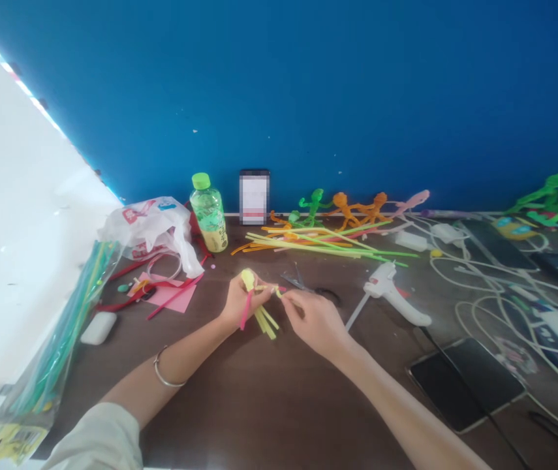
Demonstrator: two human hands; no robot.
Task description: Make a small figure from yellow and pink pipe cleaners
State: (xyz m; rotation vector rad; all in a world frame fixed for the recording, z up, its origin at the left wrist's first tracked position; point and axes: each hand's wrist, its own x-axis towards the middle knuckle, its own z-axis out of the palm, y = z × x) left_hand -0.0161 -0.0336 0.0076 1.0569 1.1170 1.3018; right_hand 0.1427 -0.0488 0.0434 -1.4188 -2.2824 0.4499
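Over the middle of the table, my left hand is closed around a yellow pipe-cleaner figure. A pink strip hangs from it, and several yellow stems stick out below the fingers. My right hand pinches the tip of a thin yellow arm of that figure, where a small pink bit shows. Just behind the right hand lie scissors, their handles partly hidden. To the right rests a white hot glue gun with a glue stick in front.
Loose pipe cleaners lie behind my hands, before finished green and orange figures. A green-capped bottle, plastic bag and phone stand at the back. Cables, a black tablet and pipe-cleaner packet flank the sides.
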